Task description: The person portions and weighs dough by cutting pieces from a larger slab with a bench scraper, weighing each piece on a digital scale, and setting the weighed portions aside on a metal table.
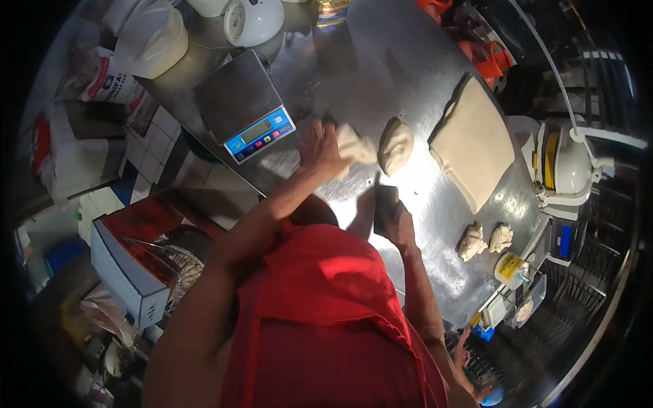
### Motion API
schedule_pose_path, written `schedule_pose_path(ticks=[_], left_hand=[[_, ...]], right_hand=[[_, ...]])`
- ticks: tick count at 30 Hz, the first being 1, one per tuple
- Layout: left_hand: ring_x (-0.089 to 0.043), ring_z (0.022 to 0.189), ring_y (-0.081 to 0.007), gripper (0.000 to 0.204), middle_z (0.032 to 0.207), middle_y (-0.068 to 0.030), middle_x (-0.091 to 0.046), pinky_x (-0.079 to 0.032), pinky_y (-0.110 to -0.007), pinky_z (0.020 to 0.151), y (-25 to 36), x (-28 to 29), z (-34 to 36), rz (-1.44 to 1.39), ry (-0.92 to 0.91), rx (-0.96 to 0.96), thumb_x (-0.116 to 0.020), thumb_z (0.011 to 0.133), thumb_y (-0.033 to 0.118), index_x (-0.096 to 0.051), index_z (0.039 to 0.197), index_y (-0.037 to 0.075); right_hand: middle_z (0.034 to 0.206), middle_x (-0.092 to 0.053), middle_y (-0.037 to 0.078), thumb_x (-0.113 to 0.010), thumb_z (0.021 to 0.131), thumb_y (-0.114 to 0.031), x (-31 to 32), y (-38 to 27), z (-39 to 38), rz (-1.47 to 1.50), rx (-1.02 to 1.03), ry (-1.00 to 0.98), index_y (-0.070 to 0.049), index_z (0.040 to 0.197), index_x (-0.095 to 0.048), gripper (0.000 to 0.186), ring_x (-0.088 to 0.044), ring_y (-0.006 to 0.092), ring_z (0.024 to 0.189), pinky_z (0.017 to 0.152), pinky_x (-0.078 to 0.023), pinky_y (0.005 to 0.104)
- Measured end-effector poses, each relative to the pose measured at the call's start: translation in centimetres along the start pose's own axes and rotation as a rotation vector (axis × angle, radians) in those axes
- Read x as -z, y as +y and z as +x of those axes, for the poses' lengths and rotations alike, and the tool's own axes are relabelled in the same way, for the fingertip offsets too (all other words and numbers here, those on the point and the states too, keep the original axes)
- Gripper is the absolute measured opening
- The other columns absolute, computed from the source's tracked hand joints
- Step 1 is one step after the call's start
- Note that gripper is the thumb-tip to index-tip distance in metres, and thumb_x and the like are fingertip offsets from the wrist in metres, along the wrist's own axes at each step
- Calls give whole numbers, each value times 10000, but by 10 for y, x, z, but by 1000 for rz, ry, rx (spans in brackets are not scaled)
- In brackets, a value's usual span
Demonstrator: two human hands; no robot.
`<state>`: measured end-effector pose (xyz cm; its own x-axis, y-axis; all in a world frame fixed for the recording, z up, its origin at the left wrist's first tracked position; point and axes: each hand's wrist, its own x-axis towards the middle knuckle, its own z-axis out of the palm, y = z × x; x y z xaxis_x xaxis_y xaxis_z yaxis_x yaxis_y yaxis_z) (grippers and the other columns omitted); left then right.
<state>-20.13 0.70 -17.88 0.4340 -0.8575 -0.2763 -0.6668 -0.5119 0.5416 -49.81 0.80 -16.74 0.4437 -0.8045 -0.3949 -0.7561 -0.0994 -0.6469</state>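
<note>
head view: stainless steel table (381, 61) fills the upper centre of the frame, edges bent by the fisheye; tiled floor (146, 143) and clutter drop away on the left side.

left hand (320, 151) – just above centre, fingers spread apart, flat palm pressed against a small pale piece of dough (354, 145) right of it. touching, not clamped round it.

right hand (396, 221) – centre frame, below the left one, closed on a dark scraper (385, 207) that stands blade-up from the fist. scraper edge is near the table, contact can't be made out.

larger rounded dough lump (395, 144) sits just right of the small piece, the two touching or nearly so. further right, a big flat slab of dough (473, 146) lies on the table, well apart from both hands. two small ragged dough bits (485, 239) lie side by side in the lower right part of the table, a small yellow-labelled tub (510, 269) just below them.

digital scale (245, 105) with a blue front panel at upper left of the table, platform bare, near the left hand but not touching. white dial scale (252, 20) and a pale lidded container (153, 41) along the top left edge. white machine (568, 163) at the right rim. red shirt (320, 319) covers the lower centre.
</note>
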Motion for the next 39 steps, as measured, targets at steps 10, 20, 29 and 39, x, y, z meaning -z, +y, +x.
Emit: schedule_pose_path(ticks=[10, 20, 29, 39], left_hand=[[-578, 1111, -454, 734, 1232, -201, -502, -509, -567, 924, 1, -30, -21, 49, 40, -111, -906, 688, 301, -521, 1260, 51], [-616, 1142, -337, 688, 1235, -180, -541, -517, -455, 964, -49, 128, -1, -160, 369, -241, -904, 734, 144, -486, 1270, 34], [-598, 1292, -420, 982, 1437, -240, -576, -480, -444, 1086, -144, 199, 74, -124, 248, 0, -894, 744, 373, -368, 1517, 71], [-717, 835, -343, 268, 885, -142, -721, -541, -462, 730, 5, 29, -36, -231, -125, -246, -763, 916, 344, -687, 956, 90]], right_hand=[[870, -726, 270, -610, 962, -146, -56, -53, 90, -302, 17, 109, 149, 1384, -482, 531, -742, 393, 793, 654, -578, 485], [1031, -702, 284, -678, 968, -219, -67, -18, 139, -176, 363, 303, 75, 1371, -521, 523, -718, 370, 852, 730, -583, 469], [889, -706, 63, -642, 897, -223, 16, 24, 38, 591, -168, -347, 55, 1048, -732, 329, -633, 147, 774, 704, -533, 325], [1132, -706, 55, -687, 1029, -322, -8, 117, -62, 1055, -437, -49, 35, 1270, -659, 432, -649, 141, 992, 877, -511, 307]])
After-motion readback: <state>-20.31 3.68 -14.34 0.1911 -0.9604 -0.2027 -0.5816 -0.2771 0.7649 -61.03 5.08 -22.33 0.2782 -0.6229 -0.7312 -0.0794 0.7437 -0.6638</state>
